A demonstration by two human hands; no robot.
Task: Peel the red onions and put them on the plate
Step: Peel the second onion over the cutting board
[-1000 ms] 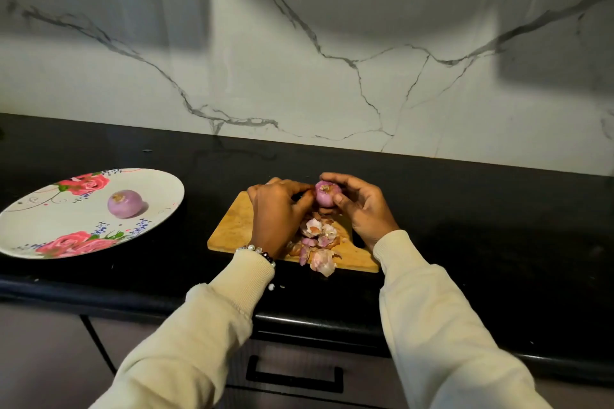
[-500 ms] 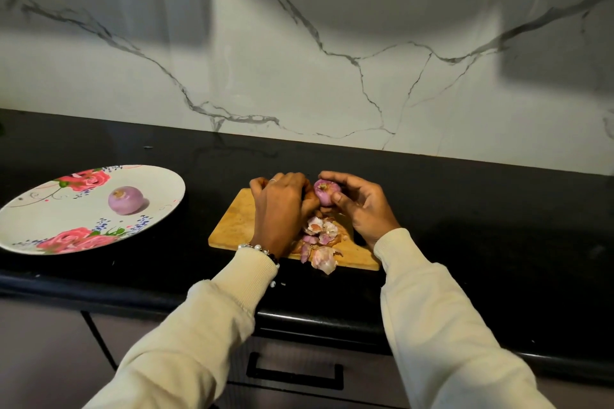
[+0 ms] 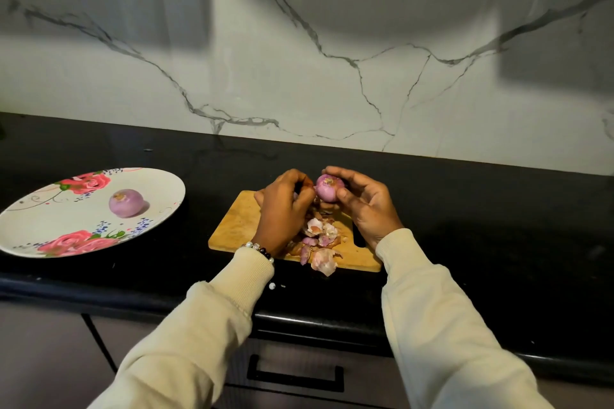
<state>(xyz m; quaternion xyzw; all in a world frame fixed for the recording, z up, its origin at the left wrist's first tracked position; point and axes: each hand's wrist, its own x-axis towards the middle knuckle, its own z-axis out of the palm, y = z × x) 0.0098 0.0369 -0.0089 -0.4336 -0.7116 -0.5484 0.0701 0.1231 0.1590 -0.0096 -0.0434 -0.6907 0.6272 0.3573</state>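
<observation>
My right hand [image 3: 365,206] grips a red onion [image 3: 328,189] above the far edge of a wooden cutting board [image 3: 237,226]. My left hand [image 3: 282,206] is just left of the onion with its fingers curled, and a small scrap of brown skin shows at its fingertips. A pile of pink and brown onion skins [image 3: 320,242] lies on the board between my wrists. One peeled onion [image 3: 126,202] sits on the white plate with red roses [image 3: 40,219] at the left of the black counter.
The black counter [image 3: 481,226] runs along a white marble wall. Its front edge lies under my forearms, with a drawer and dark handle [image 3: 295,375] below. A small white bit [image 3: 272,285] lies on the counter near my left cuff.
My left hand has drawn slightly away from the onion, fingers curling in. The right hand keeps hold of the onion, which now shows more of its top.
</observation>
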